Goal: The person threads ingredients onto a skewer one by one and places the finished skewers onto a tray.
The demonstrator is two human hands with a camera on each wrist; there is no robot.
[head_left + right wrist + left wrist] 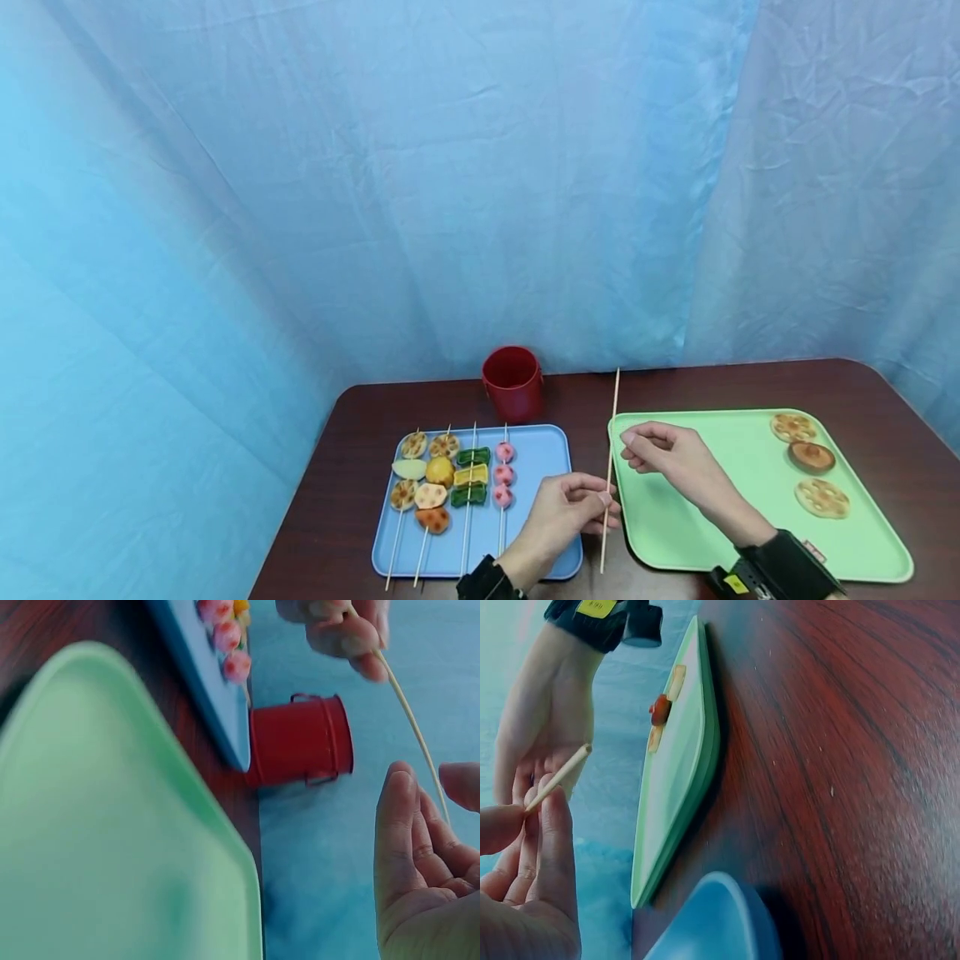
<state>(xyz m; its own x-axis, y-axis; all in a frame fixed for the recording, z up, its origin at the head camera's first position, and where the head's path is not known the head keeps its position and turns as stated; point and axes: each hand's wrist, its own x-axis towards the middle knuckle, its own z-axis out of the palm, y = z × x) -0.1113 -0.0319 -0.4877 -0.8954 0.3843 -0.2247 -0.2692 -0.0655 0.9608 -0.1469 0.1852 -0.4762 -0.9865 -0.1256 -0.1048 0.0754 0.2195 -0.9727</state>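
Note:
A bare wooden skewer [612, 433] stands nearly upright between the trays, pinched near its lower part by the thumb and fingers of my left hand [558, 512]. My right hand [678, 462] is beside the skewer, above the green tray [705, 533]. In the right wrist view, its thumb and forefinger are apart, with the skewer [411, 716] passing by the gap. On the green tray's right side lie two toy lotus root slices [822, 498] and a brown mushroom-like piece [812, 456] between them.
Left of my hands, a blue tray [543, 454] bears several loaded skewers, including pink balls [503, 474] and green and yellow pieces [471, 476]. A red bucket [513, 387] stands behind it. Blue cloth [480, 183] hangs behind the dark wooden table [427, 404].

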